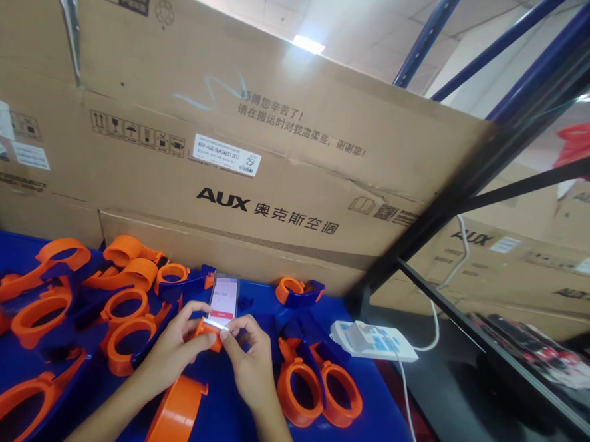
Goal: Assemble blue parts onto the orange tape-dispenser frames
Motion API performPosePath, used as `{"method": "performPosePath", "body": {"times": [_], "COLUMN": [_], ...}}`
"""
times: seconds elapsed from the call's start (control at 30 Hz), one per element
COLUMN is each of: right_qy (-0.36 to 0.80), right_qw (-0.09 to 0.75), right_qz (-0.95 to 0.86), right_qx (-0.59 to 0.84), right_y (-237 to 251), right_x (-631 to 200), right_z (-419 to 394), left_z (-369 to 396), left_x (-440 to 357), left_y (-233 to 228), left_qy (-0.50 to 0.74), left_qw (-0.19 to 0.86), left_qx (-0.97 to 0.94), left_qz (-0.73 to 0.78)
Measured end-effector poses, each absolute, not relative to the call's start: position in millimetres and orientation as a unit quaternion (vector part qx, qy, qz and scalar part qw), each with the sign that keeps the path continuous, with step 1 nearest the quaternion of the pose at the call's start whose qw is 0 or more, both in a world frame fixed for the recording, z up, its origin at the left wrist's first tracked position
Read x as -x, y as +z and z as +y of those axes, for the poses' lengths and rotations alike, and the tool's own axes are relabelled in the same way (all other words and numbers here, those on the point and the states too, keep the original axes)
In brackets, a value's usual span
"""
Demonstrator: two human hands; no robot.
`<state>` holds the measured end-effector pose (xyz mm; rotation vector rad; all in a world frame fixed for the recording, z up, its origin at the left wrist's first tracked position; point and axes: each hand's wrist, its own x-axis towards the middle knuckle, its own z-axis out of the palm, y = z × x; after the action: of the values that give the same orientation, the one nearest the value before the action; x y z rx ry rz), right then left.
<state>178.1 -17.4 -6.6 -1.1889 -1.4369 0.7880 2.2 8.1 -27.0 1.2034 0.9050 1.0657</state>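
Observation:
My left hand (182, 339) and my right hand (253, 353) meet over the blue surface, both closed on a small orange tape-dispenser part (215, 343). A serrated metal blade (217, 326) runs along its upper edge, with the thumbs and fingers pinching it from either side. Just beyond it lies a phone (224, 295) with a timer on its screen. Below the hands stands an orange tape-dispenser ring (176, 415), partly behind my left forearm.
Several orange-and-blue tape dispensers (130, 347) lie on the left, and others (299, 393) on the right. A white power strip (373, 340) with cables sits by the right edge of the blue surface (228, 417). A large cardboard box (277, 180) stands behind; a dark metal rack post (425, 222) rises at right.

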Motion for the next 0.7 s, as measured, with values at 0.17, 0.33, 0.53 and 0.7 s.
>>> {"method": "performPosePath", "body": {"times": [0.17, 0.33, 0.53, 0.7], "right_qy": [0.348, 0.358, 0.310, 0.280], "right_qw": [0.554, 0.570, 0.631, 0.573], "right_qz": [-0.570, -0.551, -0.479, -0.556], "right_qx": [0.497, 0.494, 0.526, 0.533], "right_y": [-12.2, -13.9, -1.8, 5.9], "right_x": [-176.7, -184.1, -214.6, -223.0], "right_z": [-16.5, -13.0, -6.4, -20.1], "left_z": [6.5, 9.0, 17.8, 21.0], "left_x": [-4.1, 0.1, 16.8, 20.3], "left_y": [-23.7, -22.9, -17.2, -13.9], "left_qy": [0.482, 0.509, 0.560, 0.570], "left_qw": [0.606, 0.604, 0.630, 0.638], "left_qx": [-0.504, -0.472, -0.410, -0.390], "left_qz": [0.382, 0.391, 0.347, 0.339]}}
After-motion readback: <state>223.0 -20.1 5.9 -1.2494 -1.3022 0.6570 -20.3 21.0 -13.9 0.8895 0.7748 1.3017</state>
